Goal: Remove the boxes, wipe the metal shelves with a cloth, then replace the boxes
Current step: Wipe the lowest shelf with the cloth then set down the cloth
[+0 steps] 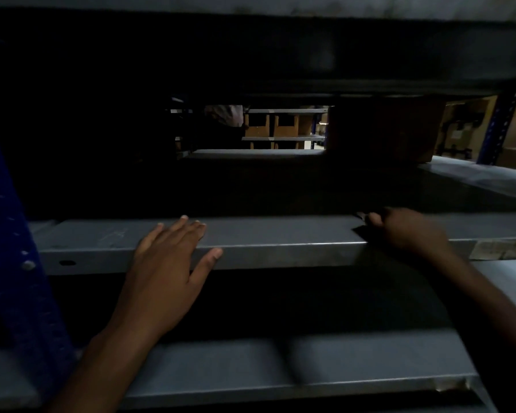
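Far left, a blue upright [18, 234] is framing the rack, its bolt holes barely catching the light. Beside it the left hand [164, 275] is lying flat on the front lip of the grey metal shelf [274, 234], fingers straight and slightly spread, thumb hooking over the front edge — bracing, gripping nothing. Right of centre the right hand [408, 231] is sitting blurred on the same shelf, fingers curling over something dark and small at its tips; whether that is the cloth, I cannot tell, and the grip itself is too smeared to call. Further back on the right a brown box [388, 129] is standing in deep shadow on the shelf, so that stretch appears not yet cleared. Risks, as judgement: the gloom is hiding the back of the shelf, so patches could be getting missed; a hand sweeping rightward could be knocking the box backward off the far side, which looks open; the thin metal lip could be scraping the left palm if weight is shifting onto it. Both forearms are reaching forward and up from below, the right one stretching further in.
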Demonstrator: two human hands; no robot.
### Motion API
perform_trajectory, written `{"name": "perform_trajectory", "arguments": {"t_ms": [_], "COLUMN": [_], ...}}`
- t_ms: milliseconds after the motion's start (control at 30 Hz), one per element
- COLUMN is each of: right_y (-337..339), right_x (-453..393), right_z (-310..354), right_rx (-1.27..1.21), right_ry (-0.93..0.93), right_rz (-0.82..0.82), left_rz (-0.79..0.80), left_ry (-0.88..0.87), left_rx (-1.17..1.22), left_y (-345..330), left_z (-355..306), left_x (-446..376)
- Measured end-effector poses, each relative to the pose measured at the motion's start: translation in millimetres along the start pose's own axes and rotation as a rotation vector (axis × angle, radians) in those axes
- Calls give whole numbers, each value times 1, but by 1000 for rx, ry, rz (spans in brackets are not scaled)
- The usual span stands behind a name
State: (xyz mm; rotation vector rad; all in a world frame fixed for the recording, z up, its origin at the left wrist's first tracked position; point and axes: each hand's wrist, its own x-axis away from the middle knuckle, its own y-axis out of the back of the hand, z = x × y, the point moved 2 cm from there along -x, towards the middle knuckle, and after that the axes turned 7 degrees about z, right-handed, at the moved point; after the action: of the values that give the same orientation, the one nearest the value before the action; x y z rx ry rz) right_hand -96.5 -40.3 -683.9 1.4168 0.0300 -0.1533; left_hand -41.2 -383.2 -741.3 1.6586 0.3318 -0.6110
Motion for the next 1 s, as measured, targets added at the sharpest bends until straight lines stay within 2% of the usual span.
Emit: {"name": "perform_trajectory", "arguments": {"t_ms": [67, 167, 233, 300, 400, 500, 600, 733, 800, 900, 933, 1000], "right_y": [-4, -20, -37, -54, -65, -76, -75, -75, -76, -79, -82, -91], "right_x": [1, 13, 27, 43, 57, 54, 39, 27, 22, 16, 18, 29], "right_z": [38, 114, 168, 205, 206, 149, 55, -42, -46, -11, 10, 59], "right_rx": [29, 41, -43, -124, -179, -72, -36, -123, -229, -367, -361, -337], "right_ry": [55, 264, 396, 539, 714, 832, 680, 387, 220, -41, -56, 38], "right_rz": [-7, -59, -144, -298, -494, -550, -716, -828, -879, -1000, -1038, -1038], "left_rz": [-6, 2, 30, 52, 45, 39, 32, 21, 15, 10, 6, 5], "left_ry": [-5, -13, -16, -23, 15, 59, 72, 62, 57, 58, 60, 60], "left_rx": [6, 3, -11, -34, -77, -90, -90, -83, -86, -86, -86, -91], "left_y": [0, 1, 2, 1, 5, 12, 14, 14, 15, 15, 15, 13], "left_z": [0, 0, 3, 7, 19, 26, 26, 25, 26, 25, 24, 25], "left_x": [0, -2, -2, 1, 7, 12, 14, 13, 12, 13, 13, 13]}}
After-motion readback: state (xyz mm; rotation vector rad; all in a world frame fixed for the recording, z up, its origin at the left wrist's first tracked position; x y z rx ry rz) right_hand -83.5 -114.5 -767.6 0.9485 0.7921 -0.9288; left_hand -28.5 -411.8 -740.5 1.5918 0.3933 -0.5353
